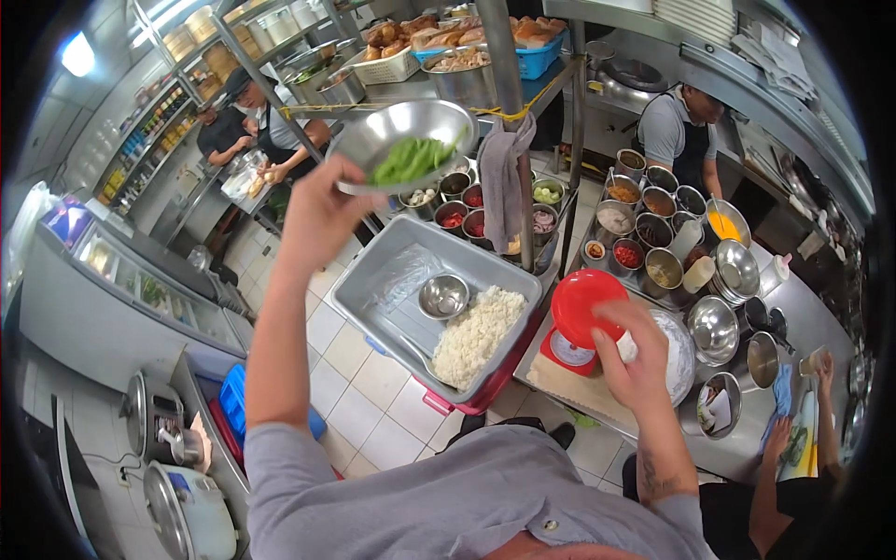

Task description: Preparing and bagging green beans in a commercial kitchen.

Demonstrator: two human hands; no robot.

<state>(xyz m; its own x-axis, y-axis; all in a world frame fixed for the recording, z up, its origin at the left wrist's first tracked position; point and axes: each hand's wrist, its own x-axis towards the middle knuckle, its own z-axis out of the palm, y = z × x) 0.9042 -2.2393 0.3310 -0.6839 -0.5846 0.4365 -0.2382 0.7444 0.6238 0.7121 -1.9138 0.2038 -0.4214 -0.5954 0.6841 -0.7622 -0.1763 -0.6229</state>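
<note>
My left hand (322, 219) is raised, gripping the rim of a wide metal bowl (359, 140) with green leafy vegetables (411, 161) inside. My right hand (635, 355) closes on the near right edge of a round red dish (583, 303), thumb at the rim and fingers over it. That dish sits over a small red dial scale (569, 355); whether it rests on the scale I cannot tell. Below the raised bowl is a grey tub (373, 322) with cooked white rice (481, 336) and a small metal bowl (443, 297).
Several metal containers of sauces and ingredients (656, 201) crowd the right counter. A metal post with a grey cloth (504, 177) stands beyond the tub. A co-worker (677, 126) works at the far right; another person's hands (826, 364) are at the right edge. Two people (266, 112) work far left.
</note>
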